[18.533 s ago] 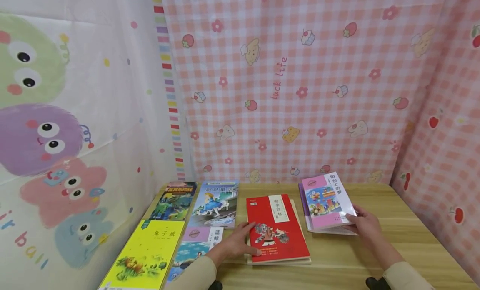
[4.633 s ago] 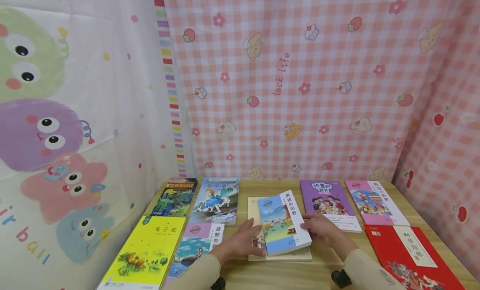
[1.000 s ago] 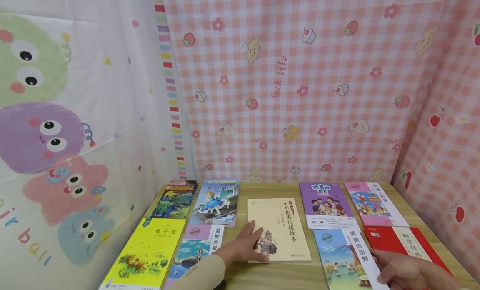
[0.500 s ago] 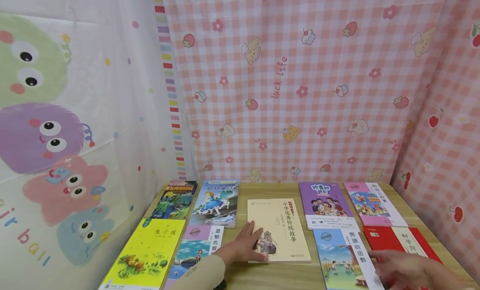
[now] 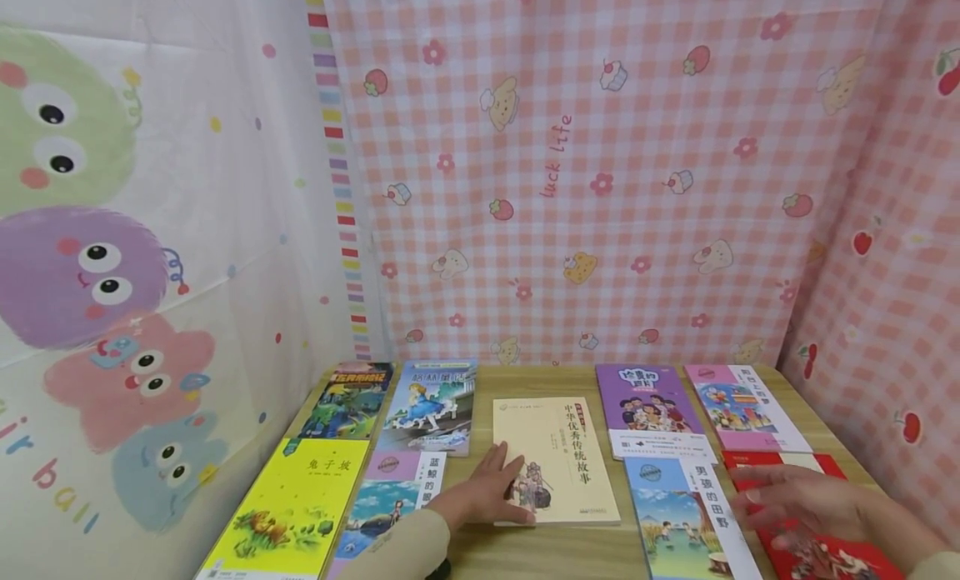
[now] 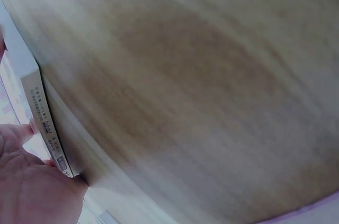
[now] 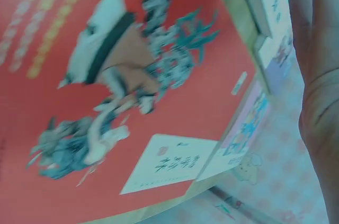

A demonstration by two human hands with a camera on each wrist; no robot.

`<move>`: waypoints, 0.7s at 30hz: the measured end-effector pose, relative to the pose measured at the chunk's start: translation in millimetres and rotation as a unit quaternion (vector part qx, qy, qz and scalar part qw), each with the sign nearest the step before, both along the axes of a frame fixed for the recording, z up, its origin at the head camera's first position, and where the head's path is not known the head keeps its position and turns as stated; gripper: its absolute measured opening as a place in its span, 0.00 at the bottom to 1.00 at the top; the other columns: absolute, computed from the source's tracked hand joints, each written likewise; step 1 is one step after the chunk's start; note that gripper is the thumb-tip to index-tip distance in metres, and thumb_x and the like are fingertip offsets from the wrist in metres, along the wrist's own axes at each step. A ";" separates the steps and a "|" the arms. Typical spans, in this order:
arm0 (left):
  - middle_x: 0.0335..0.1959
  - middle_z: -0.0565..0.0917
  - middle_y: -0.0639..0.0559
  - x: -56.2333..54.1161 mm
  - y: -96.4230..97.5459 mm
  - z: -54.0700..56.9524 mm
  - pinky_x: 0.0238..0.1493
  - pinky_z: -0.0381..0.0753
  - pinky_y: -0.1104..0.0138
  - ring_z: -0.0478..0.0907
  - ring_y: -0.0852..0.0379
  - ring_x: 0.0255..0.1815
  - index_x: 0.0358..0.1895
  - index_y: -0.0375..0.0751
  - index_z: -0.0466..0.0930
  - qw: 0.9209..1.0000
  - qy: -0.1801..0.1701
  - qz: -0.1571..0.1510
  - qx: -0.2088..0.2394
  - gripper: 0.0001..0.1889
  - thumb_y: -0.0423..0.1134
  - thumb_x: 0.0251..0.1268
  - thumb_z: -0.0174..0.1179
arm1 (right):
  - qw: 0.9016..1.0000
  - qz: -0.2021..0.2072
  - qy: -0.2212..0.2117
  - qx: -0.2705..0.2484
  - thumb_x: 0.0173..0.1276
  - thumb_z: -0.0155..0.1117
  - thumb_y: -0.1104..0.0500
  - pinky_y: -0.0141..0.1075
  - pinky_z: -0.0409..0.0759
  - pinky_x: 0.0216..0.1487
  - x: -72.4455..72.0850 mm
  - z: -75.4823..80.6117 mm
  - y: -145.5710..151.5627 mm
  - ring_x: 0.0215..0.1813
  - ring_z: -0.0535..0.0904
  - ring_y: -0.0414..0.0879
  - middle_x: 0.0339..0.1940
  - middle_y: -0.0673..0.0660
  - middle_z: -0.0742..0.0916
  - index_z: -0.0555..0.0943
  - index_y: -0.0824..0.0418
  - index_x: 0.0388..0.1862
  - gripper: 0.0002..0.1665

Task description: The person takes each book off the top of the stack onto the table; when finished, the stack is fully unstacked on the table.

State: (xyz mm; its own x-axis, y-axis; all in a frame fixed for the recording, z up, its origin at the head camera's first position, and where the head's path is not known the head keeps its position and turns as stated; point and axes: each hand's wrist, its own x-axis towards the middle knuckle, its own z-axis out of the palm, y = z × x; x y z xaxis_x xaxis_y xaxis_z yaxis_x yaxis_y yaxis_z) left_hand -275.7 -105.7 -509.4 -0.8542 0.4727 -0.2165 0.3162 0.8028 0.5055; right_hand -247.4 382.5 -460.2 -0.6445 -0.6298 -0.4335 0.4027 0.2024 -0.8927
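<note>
A cream paperback book [image 5: 570, 455] lies flat at the middle of the wooden table. My left hand [image 5: 487, 490] rests on its lower left corner, fingers spread over the cover and thumb at the near edge. In the left wrist view that hand touches the book's printed edge [image 6: 45, 123]. Over at the right, my right hand [image 5: 813, 503] hovers above a red book [image 5: 847, 561], fingers extended and holding nothing. Just left of those fingers lies a blue book with a white title strip [image 5: 675, 522]. The red cover [image 7: 201, 91] fills much of the right wrist view.
Behind the blue book lie a purple book [image 5: 652, 409] and a pink one [image 5: 738, 405]. On the left are a yellow book [image 5: 288, 513], a whale book [image 5: 382, 513], a blue fairy-tale book [image 5: 427, 409] and a dark green comic [image 5: 347, 405]. Curtains enclose the table [image 5: 540, 380].
Earlier the red and blue books lay over the cream one; now both lie at the right. My right hand has let go of the blue book and lifted off. My left hand has stayed put.
</note>
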 end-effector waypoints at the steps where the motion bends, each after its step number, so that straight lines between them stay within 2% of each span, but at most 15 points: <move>1: 0.80 0.42 0.37 -0.5 -0.2 -0.1 0.75 0.48 0.46 0.36 0.41 0.80 0.79 0.45 0.54 1.000 -0.002 0.000 0.000 0.51 0.60 0.57 0.69 | 1.000 -0.006 0.006 0.005 0.81 0.43 0.59 0.52 0.79 0.56 -1.7 1.1 -2.2 0.61 0.77 0.62 0.63 0.65 0.79 0.56 0.70 0.76 0.30; 6: 0.81 0.41 0.39 -1.3 -3.1 2.2 0.75 0.47 0.45 0.35 0.42 0.80 0.79 0.47 0.53 1.000 -0.017 -0.003 0.009 0.50 0.61 0.58 0.68 | 0.999 -0.018 0.026 0.007 0.82 0.44 0.58 0.57 0.77 0.57 -9.0 7.7 -18.7 0.62 0.76 0.64 0.65 0.68 0.77 0.51 0.72 0.77 0.33; 10: 0.81 0.41 0.41 -2.1 -6.6 2.5 0.74 0.48 0.44 0.35 0.44 0.80 0.80 0.49 0.53 0.999 -0.028 -0.005 0.016 0.50 0.61 0.58 0.68 | 0.999 -0.020 0.050 -0.009 0.82 0.44 0.59 0.58 0.77 0.57 -13.7 12.0 -32.7 0.63 0.76 0.64 0.66 0.69 0.76 0.52 0.71 0.77 0.32; 15: 0.81 0.42 0.42 -4.4 -12.0 1.7 0.74 0.50 0.45 0.36 0.44 0.80 0.79 0.49 0.54 1.000 -0.018 -0.009 0.008 0.50 0.62 0.56 0.69 | 0.996 -0.031 0.075 -0.020 0.81 0.47 0.59 0.59 0.76 0.58 -21.3 17.1 -48.9 0.64 0.75 0.64 0.65 0.65 0.77 0.53 0.69 0.78 0.33; 21: 0.81 0.43 0.43 -6.1 -15.7 1.4 0.75 0.49 0.46 0.38 0.44 0.80 0.79 0.49 0.56 1.000 -0.013 -0.007 0.008 0.51 0.61 0.54 0.70 | 0.995 -0.045 0.092 0.000 0.80 0.50 0.56 0.58 0.77 0.58 -29.6 21.1 -65.5 0.63 0.75 0.63 0.65 0.63 0.78 0.45 0.69 0.79 0.40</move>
State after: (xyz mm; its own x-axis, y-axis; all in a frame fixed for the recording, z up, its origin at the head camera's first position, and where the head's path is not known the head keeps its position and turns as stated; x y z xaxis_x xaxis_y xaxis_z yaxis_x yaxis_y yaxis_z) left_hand -281.7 -121.4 -508.0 -0.8416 0.4880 -0.2314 0.3138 0.7905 0.5260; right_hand -277.0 317.0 -439.1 -0.7664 -0.5662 -0.3033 0.2491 0.1733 -0.9529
